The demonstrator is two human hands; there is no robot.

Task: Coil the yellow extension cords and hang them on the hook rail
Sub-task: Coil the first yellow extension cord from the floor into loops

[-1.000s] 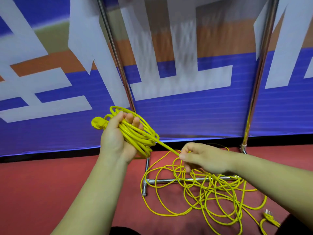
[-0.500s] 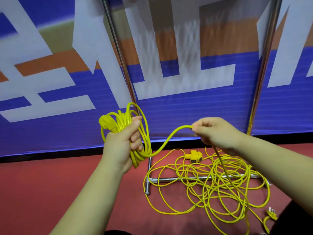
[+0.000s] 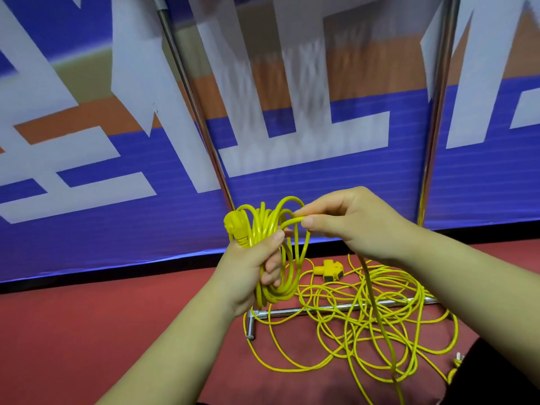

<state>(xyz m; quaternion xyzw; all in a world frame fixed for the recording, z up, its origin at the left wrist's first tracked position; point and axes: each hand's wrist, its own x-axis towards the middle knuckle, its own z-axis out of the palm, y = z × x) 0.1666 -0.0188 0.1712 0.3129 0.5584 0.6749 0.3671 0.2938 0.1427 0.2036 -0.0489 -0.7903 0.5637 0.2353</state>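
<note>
My left hand grips a coil of yellow extension cord with its yellow plug sticking out at the upper left. My right hand pinches the cord's running length right beside the top of the coil. From that hand the cord drops to a loose tangle of yellow cord on the red floor. A yellow socket block lies at the far edge of the tangle. The hook rail itself is out of view above.
A chrome rack stands ahead: two uprights and a base bar on the floor under the tangle. A blue, white and orange banner hangs behind. A small plug end lies at the lower right.
My right hand has carried the cord left, from out at the right to the top of the coil, laying a new loop. Earlier it picked the cord up from low near the floor.
</note>
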